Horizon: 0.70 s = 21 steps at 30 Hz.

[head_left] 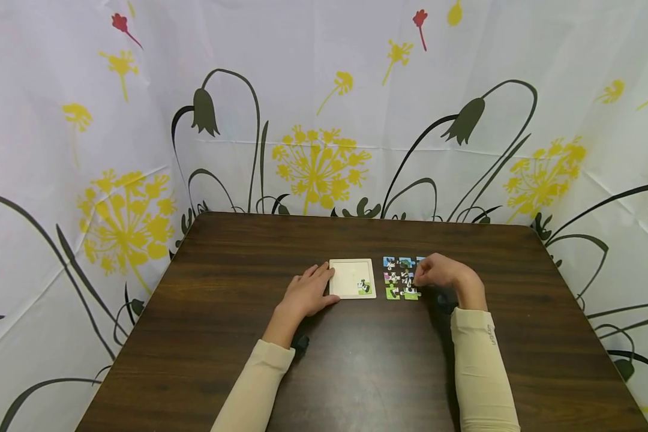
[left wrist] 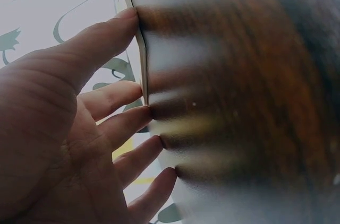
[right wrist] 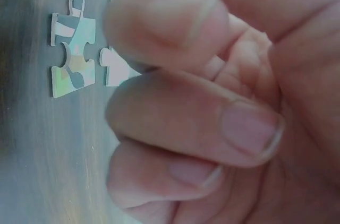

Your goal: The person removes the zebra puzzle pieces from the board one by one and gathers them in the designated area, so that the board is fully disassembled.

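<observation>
My left hand [head_left: 309,292] lies with fingers spread along the left side of a pale, square puzzle board [head_left: 351,279]. In the left wrist view, its thumb and fingertips touch the board's edge [left wrist: 142,65]. A green-and-white puzzle piece [head_left: 364,286] sits in the board's lower right corner. My right hand [head_left: 443,273] pinches a puzzle piece at the right side of the loose pieces [head_left: 393,292], its fingertips largely hiding that piece. In the right wrist view, the other fingers [right wrist: 186,118] curl in toward the palm, near a green-and-white loose piece [right wrist: 74,72].
The loose pieces lie in rough rows right of the board on a dark wooden table [head_left: 356,372]. A white curtain [head_left: 313,78] with flower prints hangs behind and beside the table. Dark wrist cameras sit under both wrists.
</observation>
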Tool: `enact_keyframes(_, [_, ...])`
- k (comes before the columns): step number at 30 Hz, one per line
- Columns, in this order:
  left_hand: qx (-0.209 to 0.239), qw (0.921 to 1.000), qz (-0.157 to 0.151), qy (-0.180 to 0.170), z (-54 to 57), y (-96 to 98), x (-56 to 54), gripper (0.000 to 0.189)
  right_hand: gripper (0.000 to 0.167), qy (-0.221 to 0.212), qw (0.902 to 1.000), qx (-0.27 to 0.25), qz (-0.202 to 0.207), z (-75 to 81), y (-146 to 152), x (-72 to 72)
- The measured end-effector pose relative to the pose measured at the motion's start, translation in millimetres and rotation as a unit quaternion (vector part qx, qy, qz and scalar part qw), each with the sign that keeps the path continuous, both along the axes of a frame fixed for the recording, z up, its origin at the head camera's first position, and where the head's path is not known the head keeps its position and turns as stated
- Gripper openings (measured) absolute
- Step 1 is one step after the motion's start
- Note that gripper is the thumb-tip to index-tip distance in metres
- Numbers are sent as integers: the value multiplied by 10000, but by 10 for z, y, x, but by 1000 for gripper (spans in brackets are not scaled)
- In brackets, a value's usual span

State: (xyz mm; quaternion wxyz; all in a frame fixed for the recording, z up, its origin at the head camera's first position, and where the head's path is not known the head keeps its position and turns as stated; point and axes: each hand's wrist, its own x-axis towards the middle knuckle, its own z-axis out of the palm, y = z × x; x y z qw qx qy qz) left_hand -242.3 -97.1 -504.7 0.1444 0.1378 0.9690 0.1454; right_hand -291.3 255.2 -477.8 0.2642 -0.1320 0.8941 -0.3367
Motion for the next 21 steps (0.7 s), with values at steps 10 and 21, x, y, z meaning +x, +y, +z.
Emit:
enact_keyframes(10, [-10, 10000, 57, -22, 6, -6, 41, 78, 13, 509, 9983, -133, 243, -35, -305, -28])
enact_keyframes(21, [-12, 9999, 73, -71, 31, 18, 27, 77, 33, 415, 9955, 81, 850, -50, -1042, 42])
